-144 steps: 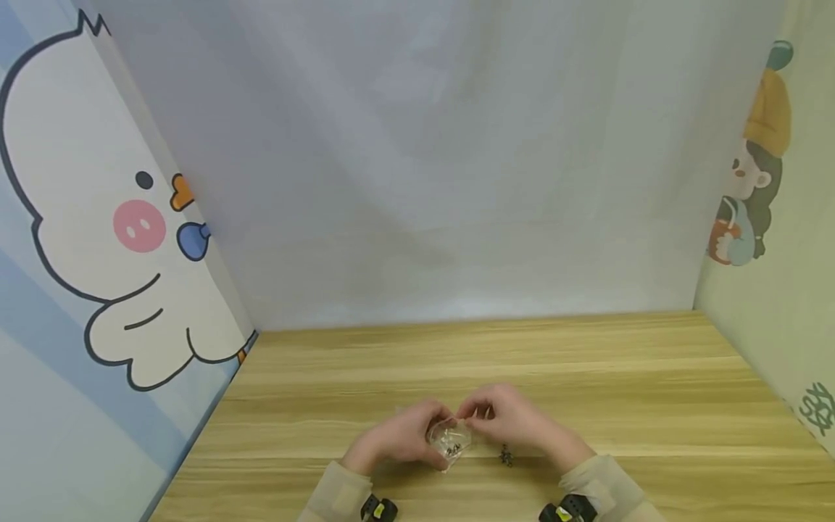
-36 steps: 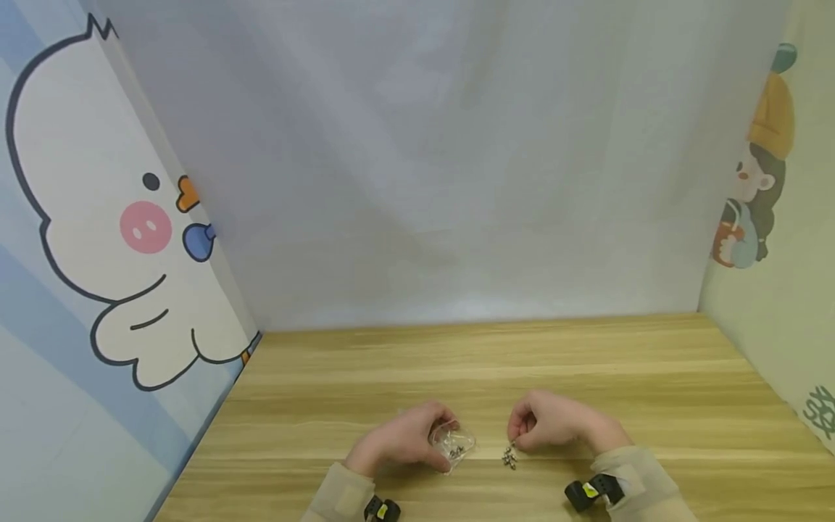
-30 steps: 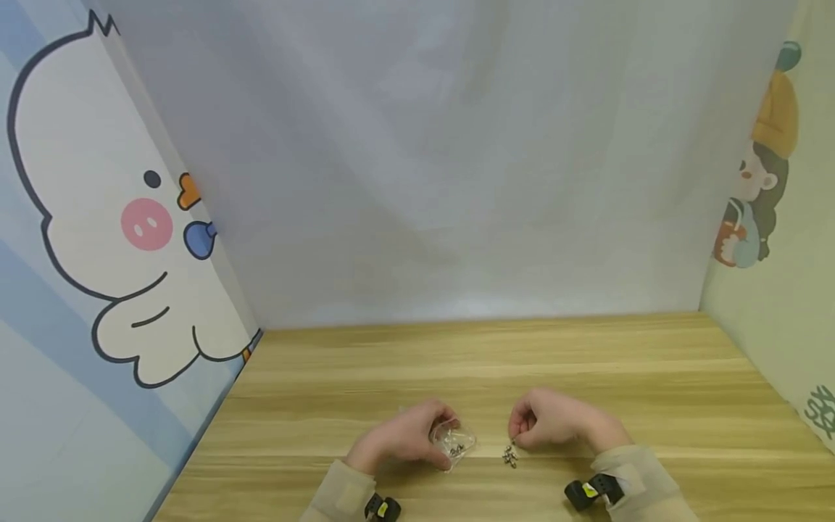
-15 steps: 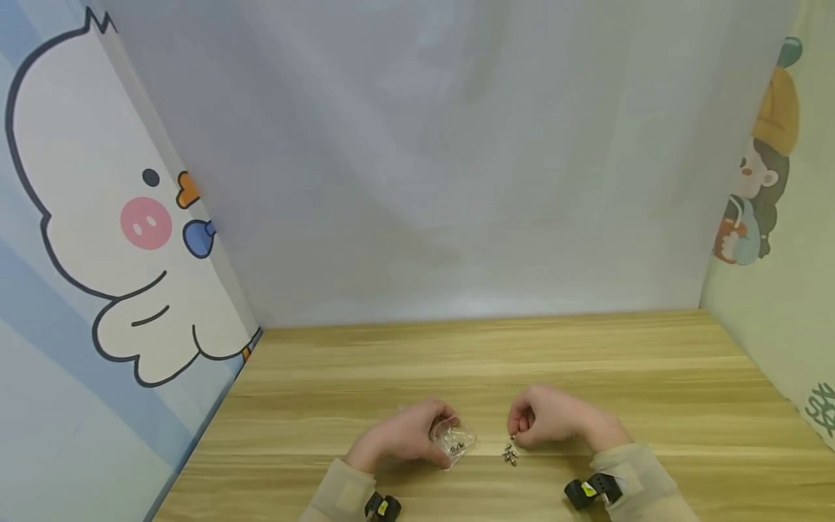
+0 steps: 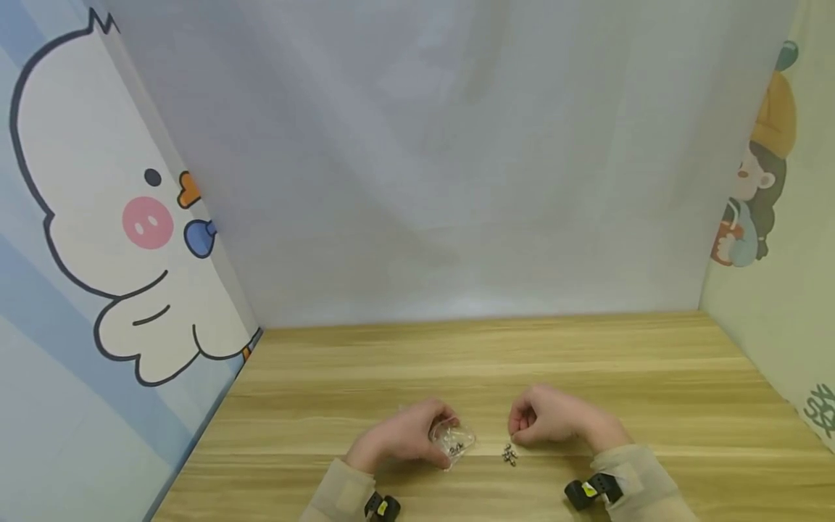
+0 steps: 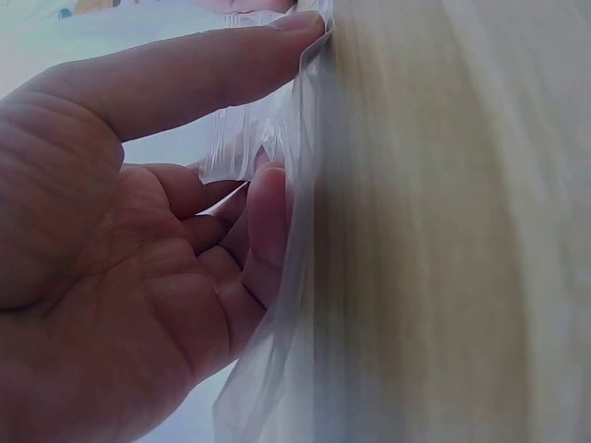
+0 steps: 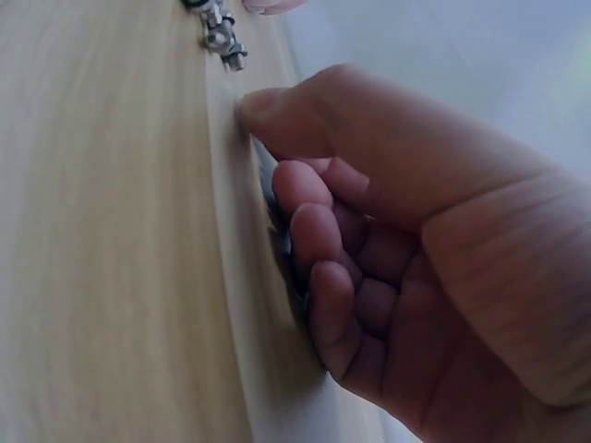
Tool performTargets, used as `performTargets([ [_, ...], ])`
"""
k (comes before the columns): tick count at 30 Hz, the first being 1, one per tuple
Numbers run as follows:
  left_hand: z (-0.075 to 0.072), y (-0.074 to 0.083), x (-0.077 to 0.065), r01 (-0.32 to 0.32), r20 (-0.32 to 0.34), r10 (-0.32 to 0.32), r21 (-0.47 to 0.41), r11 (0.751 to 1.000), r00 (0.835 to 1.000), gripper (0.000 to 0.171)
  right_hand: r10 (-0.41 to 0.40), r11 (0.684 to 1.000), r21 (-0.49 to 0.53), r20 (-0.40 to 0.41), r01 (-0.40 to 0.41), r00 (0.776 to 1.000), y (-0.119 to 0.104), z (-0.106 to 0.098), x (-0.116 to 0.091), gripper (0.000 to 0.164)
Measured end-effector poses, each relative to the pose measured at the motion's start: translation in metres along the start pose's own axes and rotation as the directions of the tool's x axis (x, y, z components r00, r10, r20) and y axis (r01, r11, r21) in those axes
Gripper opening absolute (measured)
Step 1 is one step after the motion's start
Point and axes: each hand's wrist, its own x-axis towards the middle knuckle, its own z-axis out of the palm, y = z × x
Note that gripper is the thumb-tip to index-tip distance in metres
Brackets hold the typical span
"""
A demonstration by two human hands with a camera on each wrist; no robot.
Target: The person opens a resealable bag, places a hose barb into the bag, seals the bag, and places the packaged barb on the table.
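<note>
My left hand [image 5: 407,438] grips a clear plastic bag [image 5: 466,438] and keeps its mouth spread, thumb on one side and fingers on the other. Inside the bag lie several small metal screws [image 5: 457,449]. In the left wrist view the bag's film [image 6: 295,240] runs past the thumb and fingers, low along the tabletop. To the right, my right hand [image 5: 548,417] has its fingers curled, thumb tip down by a small pile of metal screws [image 5: 509,455]. In the right wrist view the pile [image 7: 219,35] lies just beyond the thumb; I cannot tell whether the fingertips pinch a screw.
The wood-grain table [image 5: 365,362] meets a pale grey curtain or sheet [image 5: 424,181] at its far edge. A panel with a white cartoon duck [image 5: 72,181] stands at the left. A pale green panel [image 5: 776,326] closes off the right. A black device [image 5: 593,490] sits on each wrist.
Since the oldest frame my right hand has left the bag's mouth and moved right, beside the screw pile. Over the last second both hands have stayed nearly still.
</note>
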Motion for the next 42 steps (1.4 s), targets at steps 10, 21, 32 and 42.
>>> performTargets([
  [10,0.000,0.001,0.001,0.011,0.009,-0.011,-0.005,1.000,1.000,0.060,0.001,1.000,-0.020,-0.030,-0.002,1.000,0.010,-0.002,0.000,0.015],
  [21,-0.001,0.002,0.001,0.016,0.007,-0.016,-0.016,1.000,1.000,0.059,0.008,1.000,0.003,-0.029,-0.008,1.000,0.004,-0.004,0.000,0.015],
  [32,-0.002,0.001,0.002,0.003,0.005,-0.003,-0.006,1.000,1.000,0.059,-0.002,0.999,-0.040,-0.046,0.000,0.999,0.001,-0.007,0.001,0.018],
  [42,-0.002,-0.001,0.002,-0.006,0.006,0.006,0.009,1.000,1.000,0.059,0.003,0.999,-0.051,-0.055,-0.005,0.999,0.000,-0.005,0.001,0.019],
])
